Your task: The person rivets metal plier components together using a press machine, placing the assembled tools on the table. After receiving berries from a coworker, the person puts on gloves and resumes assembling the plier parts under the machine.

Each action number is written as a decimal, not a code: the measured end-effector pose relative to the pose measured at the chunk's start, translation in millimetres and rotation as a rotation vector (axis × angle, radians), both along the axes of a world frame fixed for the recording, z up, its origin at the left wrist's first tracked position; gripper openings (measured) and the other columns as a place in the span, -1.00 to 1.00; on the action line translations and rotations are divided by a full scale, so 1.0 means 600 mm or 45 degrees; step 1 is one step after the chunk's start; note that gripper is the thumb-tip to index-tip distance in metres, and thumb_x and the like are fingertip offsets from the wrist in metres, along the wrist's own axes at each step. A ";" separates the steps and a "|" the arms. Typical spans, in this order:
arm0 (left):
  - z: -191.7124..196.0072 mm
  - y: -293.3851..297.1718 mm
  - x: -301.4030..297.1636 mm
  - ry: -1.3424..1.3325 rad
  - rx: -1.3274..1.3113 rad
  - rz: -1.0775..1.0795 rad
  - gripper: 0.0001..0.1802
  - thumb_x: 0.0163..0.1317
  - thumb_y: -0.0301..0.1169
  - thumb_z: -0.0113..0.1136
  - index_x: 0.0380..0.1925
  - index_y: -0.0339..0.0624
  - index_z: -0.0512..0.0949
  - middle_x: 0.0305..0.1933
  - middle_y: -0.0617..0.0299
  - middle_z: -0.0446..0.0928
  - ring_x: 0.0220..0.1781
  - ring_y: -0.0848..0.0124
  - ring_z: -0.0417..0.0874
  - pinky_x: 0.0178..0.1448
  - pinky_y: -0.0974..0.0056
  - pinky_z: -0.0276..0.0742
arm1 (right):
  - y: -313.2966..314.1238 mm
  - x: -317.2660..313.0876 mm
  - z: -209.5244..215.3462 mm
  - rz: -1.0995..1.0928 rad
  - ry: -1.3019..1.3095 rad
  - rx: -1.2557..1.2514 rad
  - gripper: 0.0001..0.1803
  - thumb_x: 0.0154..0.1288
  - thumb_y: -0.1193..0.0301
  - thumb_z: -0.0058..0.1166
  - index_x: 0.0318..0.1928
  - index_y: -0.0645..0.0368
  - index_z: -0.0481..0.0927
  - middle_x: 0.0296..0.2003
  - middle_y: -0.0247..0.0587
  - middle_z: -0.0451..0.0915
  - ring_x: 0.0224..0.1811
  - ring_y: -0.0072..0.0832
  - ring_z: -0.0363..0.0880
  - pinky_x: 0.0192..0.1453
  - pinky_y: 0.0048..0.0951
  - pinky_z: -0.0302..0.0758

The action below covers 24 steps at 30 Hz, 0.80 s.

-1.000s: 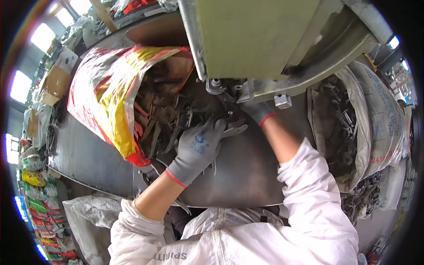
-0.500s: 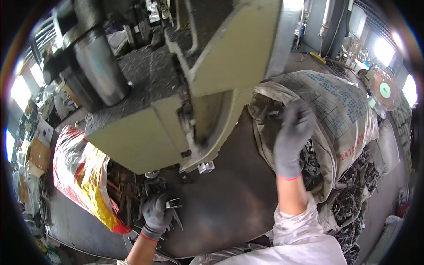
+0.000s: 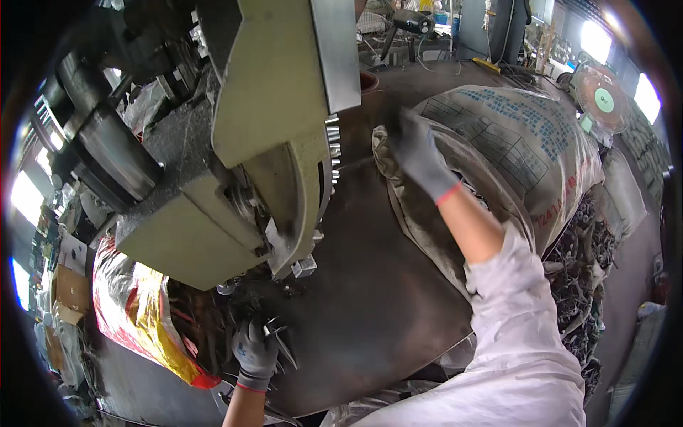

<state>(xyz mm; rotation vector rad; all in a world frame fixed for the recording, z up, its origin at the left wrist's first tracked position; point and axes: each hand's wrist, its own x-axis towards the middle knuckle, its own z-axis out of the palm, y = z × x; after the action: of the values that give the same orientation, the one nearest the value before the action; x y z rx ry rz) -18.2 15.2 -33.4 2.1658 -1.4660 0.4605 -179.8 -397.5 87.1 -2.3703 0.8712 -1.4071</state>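
Note:
My left hand (image 3: 254,350), in a grey glove, is closed on a pointed metal piece (image 3: 286,349) whose thin prongs stick out on its right side; its exact kind is unclear. Just left of that hand lies a dark heap of metal parts (image 3: 206,313) at the mouth of a red, yellow and white bag (image 3: 139,306). My right hand (image 3: 421,158), gloved the same way, reaches to the far rim of a large woven sack (image 3: 491,135). Motion smears its fingers, so I cannot see whether they grip anything. Metal pieces (image 3: 471,191) show inside the sack.
A heavy machine (image 3: 178,228) with greenish painted castings rises over the left and centre of the dark metal tabletop (image 3: 370,285). More loose metal parts (image 3: 580,263) pile up right of the sack. Cardboard boxes (image 3: 71,288) stand far left, and a round reel-like disc (image 3: 603,101) far right.
My right hand has moved from over the sack's opening to its far left rim. The view has turned somewhat to the right. My left hand keeps its hold on the metal piece.

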 end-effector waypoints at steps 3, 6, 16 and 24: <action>0.016 -0.012 -0.003 -0.020 -0.056 -0.038 -0.72 -0.08 -0.41 0.27 -0.34 -0.22 0.48 -0.44 0.03 0.45 -0.39 0.00 0.47 -0.32 0.04 0.36 | 0.059 -0.056 -0.106 -0.015 0.705 -0.047 -0.60 0.15 0.36 0.06 0.01 0.22 0.43 0.04 0.10 0.43 0.04 -0.05 0.46 0.13 -0.18 0.37; 0.023 -0.012 -0.009 0.052 -0.032 -0.031 -0.72 -0.09 -0.43 0.27 -0.32 -0.22 0.49 -0.41 0.03 0.48 -0.35 0.02 0.49 -0.29 0.06 0.39 | 0.007 -0.118 -0.163 -0.638 1.150 -0.326 -0.32 0.10 0.35 0.12 0.22 0.25 0.19 0.15 0.09 0.33 0.14 -0.09 0.38 0.20 -0.16 0.31; 0.044 -0.002 -0.020 -0.028 0.144 -0.016 -0.62 -0.12 -0.45 0.15 -0.18 -0.17 0.47 -0.24 0.05 0.52 -0.26 0.02 0.55 -0.22 0.07 0.46 | -0.047 -0.163 -0.175 -0.128 1.174 0.353 -0.68 0.13 0.34 0.12 -0.12 0.22 0.51 -0.11 0.12 0.52 -0.01 -0.03 0.48 0.04 -0.13 0.41; 0.112 -0.067 -0.098 0.660 0.189 -0.268 -0.60 0.00 -0.50 0.07 -0.07 -0.17 0.46 -0.24 -0.08 0.53 -0.19 -0.02 0.57 -0.18 0.08 0.49 | 0.058 -0.130 -0.117 0.333 0.879 0.045 -0.70 -0.03 0.62 0.10 -0.18 0.29 0.52 -0.21 0.05 0.54 -0.12 -0.09 0.53 -0.05 -0.27 0.44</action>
<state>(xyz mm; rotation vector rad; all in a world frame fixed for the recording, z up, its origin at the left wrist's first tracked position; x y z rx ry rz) -77.2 -25.1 33.5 2.0005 -1.4310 -0.2752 -257.8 -362.9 16.9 -2.8446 0.6691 -0.4598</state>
